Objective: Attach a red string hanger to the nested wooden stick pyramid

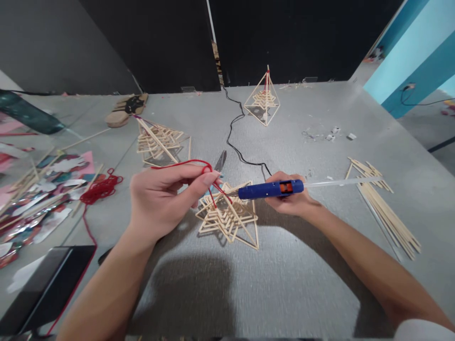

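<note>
My left hand (174, 194) is closed, pinching a red string (183, 162) between thumb and fingers. Strands of it hang down onto a wooden stick frame (229, 220) made of nested star shapes on the table. My right hand (284, 208) grips a blue hot glue gun (263, 189), whose clear glue stick (334, 182) sticks out toward the right. The gun's nozzle points left and is close to the string and the frame's sticks; whether it touches them I cannot tell. Behind the frame lies a pair of scissors (221, 161), partly hidden by my left hand.
Two more stick frames, one at left (159, 142) and one at the back (265, 102), stand on the table. A black cord (232, 128) runs backward. Loose sticks (389, 215) lie right; red yarn (103, 187), scraps (42, 203) and a black device (46, 289) lie left.
</note>
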{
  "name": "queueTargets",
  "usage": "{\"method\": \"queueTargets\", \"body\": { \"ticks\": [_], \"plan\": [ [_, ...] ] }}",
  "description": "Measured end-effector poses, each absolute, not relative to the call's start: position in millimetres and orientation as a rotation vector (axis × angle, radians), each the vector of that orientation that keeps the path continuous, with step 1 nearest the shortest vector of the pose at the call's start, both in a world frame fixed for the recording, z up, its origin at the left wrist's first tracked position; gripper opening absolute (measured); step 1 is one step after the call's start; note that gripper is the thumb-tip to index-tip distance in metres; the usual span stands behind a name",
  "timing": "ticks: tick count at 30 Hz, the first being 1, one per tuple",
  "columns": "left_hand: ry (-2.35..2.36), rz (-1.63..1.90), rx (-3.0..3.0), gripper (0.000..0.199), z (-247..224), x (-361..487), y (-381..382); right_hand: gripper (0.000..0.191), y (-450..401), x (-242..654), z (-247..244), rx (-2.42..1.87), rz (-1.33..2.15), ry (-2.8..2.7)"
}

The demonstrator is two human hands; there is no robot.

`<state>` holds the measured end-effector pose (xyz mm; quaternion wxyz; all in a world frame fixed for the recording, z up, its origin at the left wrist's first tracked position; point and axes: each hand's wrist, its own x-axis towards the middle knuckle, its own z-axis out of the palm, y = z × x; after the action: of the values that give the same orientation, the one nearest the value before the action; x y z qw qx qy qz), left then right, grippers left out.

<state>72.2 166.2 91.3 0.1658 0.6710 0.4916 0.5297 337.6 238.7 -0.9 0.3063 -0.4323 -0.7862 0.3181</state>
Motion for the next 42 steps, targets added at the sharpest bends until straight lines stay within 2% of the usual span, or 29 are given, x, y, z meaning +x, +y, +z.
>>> {"method": "queueTargets", "body": {
  "ticks": [13, 35, 42],
  "plan": [
    [1.407, 1.512, 1.918, 0.010, 92.3, 72.8, 166.0, 0.021, 238.5, 338.4, 3.1, -1.117, 0.933, -2.025],
    [1.370, 1.526, 1.900, 0.011, 92.9, 74.3, 165.0, 0.010, 235.9, 340.4, -0.7, -1.121, 0.788, -2.112],
    [1.365, 1.536, 1.914, 0.009, 92.1, 73.9, 165.6, 0.015, 237.1, 339.5, 0.5, -1.106, 0.798, -2.097]
  ]
}}
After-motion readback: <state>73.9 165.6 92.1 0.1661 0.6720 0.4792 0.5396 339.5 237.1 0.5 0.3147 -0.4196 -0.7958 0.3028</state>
